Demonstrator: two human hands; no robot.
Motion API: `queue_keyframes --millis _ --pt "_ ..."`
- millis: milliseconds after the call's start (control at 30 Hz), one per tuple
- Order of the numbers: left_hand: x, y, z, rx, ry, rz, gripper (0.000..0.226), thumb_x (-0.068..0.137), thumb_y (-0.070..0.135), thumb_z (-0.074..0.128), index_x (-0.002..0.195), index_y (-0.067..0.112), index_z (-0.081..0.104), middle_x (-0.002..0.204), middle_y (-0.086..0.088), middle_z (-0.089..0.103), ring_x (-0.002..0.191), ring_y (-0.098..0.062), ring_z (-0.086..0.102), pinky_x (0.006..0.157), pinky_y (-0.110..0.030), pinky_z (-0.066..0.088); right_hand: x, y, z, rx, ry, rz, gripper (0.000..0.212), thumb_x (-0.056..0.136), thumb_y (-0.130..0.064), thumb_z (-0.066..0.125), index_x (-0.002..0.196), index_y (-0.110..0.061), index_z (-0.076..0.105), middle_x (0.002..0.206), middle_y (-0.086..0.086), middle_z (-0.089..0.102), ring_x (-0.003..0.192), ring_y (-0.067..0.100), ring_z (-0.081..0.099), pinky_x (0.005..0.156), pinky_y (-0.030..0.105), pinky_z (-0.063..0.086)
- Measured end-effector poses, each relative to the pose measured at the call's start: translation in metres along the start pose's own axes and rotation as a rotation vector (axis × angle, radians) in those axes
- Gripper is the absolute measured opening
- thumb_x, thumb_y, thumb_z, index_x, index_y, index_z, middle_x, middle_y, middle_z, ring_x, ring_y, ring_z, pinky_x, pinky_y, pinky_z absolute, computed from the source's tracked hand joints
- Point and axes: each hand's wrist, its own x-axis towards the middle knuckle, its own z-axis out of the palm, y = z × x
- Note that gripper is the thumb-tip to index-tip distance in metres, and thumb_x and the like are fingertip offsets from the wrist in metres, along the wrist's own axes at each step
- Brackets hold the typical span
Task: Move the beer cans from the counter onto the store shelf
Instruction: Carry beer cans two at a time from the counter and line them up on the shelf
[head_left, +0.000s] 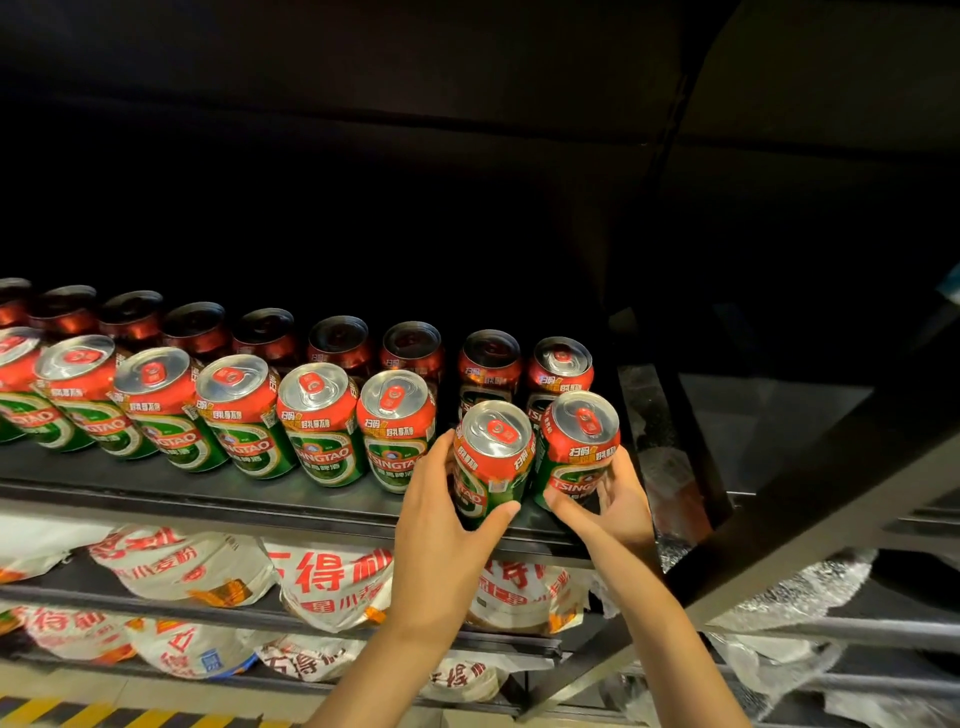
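Two rows of red and green Tsingtao beer cans (322, 421) stand on the dark store shelf (208, 501). My left hand (441, 525) grips a beer can (491, 457) at the right end of the front row, thumb across its front. My right hand (621, 499) holds a second beer can (579, 447) right beside it, fingers curled round its lower part. Both cans sit near the shelf's front edge, tilted slightly. Whether they touch the shelf I cannot tell. The counter is out of view.
A black upright post (670, 441) stands just right of the held cans, with a diagonal black beam (831, 493) beyond it. White flour bags (332, 582) with red print fill the lower shelves. The back row of cans (488, 358) stands close behind.
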Motion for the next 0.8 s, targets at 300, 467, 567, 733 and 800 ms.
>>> queue_keyframes --millis 300,467,567,733,800 --pt "-0.001 0.002 0.007 0.077 0.077 0.025 0.076 0.070 0.044 0.076 0.133 0.030 0.037 0.124 0.015 0.043 0.120 -0.005 0.044 0.098 -0.035 0.046 -0.001 -0.001 0.001 0.005 0.009 -0.011 0.069 0.069 -0.003 0.082 0.119 -0.035 0.046 0.116 -0.011 0.060 0.112 0.006 0.056 0.096 0.031 0.047" --pt "-0.003 0.004 0.015 -0.057 0.073 -0.027 0.074 0.072 0.033 0.078 0.131 0.035 0.033 0.128 0.015 0.045 0.122 -0.002 0.044 0.101 -0.028 0.043 -0.003 -0.002 0.001 0.040 0.026 -0.011 0.071 0.065 -0.005 0.084 0.114 -0.039 0.044 0.115 -0.011 0.060 0.106 0.000 0.058 0.088 0.020 0.048" --pt "-0.004 0.000 0.011 -0.146 -0.019 -0.036 0.077 0.075 0.026 0.077 0.128 0.049 0.025 0.130 0.024 0.044 0.121 0.010 0.042 0.097 -0.010 0.038 -0.003 -0.002 0.000 0.044 0.024 -0.022 0.075 0.063 -0.003 0.085 0.118 -0.033 0.043 0.118 -0.005 0.060 0.110 0.005 0.057 0.091 0.024 0.048" --pt "-0.002 -0.009 0.004 -0.105 -0.060 -0.004 0.080 0.077 0.023 0.075 0.137 0.045 0.026 0.138 0.020 0.041 0.128 0.003 0.039 0.107 -0.025 0.037 -0.004 -0.001 0.001 0.053 0.026 -0.028 0.077 0.062 -0.006 0.086 0.118 -0.033 0.042 0.120 -0.002 0.059 0.112 0.007 0.057 0.091 0.025 0.049" --pt "-0.002 -0.008 0.006 -0.088 -0.014 -0.001 0.079 0.075 0.026 0.077 0.136 0.041 0.031 0.134 0.020 0.043 0.126 0.000 0.041 0.105 -0.030 0.040 -0.005 -0.001 0.000 0.056 0.025 -0.029 0.078 0.062 -0.007 0.086 0.122 -0.030 0.041 0.121 -0.001 0.058 0.113 0.008 0.057 0.090 0.024 0.049"
